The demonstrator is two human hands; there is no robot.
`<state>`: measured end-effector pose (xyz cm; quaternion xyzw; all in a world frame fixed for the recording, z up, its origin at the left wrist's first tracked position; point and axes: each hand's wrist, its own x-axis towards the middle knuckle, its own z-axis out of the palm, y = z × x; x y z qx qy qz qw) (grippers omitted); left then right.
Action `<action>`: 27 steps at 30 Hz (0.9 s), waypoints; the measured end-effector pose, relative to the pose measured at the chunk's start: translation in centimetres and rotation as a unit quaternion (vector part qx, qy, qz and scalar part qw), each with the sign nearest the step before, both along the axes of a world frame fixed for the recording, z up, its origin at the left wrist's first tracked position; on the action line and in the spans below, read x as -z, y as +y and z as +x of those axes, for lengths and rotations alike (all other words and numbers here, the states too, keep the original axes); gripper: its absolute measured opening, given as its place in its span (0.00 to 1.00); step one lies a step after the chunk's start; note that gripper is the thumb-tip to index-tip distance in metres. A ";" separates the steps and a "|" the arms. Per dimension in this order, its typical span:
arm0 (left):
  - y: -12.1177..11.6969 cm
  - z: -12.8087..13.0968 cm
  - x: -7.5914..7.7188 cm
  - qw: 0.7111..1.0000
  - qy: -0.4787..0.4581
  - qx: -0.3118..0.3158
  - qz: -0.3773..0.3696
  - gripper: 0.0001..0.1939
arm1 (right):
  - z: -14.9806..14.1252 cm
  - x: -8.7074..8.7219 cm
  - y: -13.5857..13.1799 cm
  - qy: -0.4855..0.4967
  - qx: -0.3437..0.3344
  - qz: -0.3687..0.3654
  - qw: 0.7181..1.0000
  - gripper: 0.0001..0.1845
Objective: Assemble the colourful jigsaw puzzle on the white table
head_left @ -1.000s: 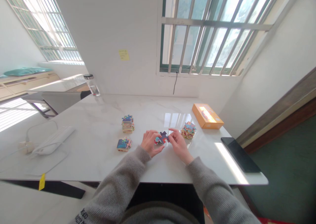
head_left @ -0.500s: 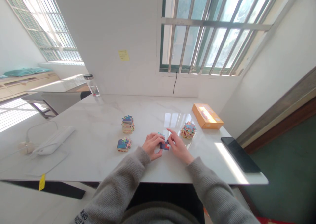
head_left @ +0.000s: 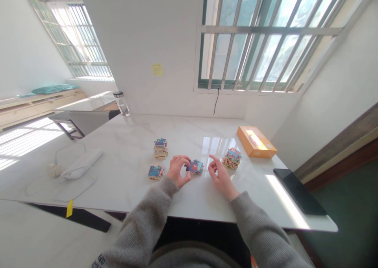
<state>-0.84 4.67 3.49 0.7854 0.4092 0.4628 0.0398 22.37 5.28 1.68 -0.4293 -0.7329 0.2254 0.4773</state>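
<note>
The left hand (head_left: 178,171) curls like a C at the left edge of a purple puzzle piece (head_left: 195,166) on a little stack in the middle, and I can't tell if it pinches it; the right hand (head_left: 219,173) has finger and thumb apart, with nothing seen in it. A bump from the left hand could slide the piece off, and the right hand could tip the crooked pile (head_left: 232,158) just beside it. The white table (head_left: 206,205) is shiny, with an orange box (head_left: 256,142) farther out and a barred window (head_left: 271,30) above.
</note>
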 end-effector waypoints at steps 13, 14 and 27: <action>5.8 -12.9 -5.0 0.989 0.078 -0.127 -0.010 0.13 | 0.1 0.0 -0.2 -0.042 -0.025 0.001 0.999 0.22; 5.8 -13.1 -5.0 0.990 0.075 -0.124 -0.008 0.14 | 0.2 0.1 -0.2 -0.044 -0.026 0.000 0.999 0.22; 7.4 -14.5 -4.7 0.986 0.055 -0.143 -0.067 0.13 | 0.0 -0.1 -0.3 -0.053 -0.039 -0.007 0.998 0.23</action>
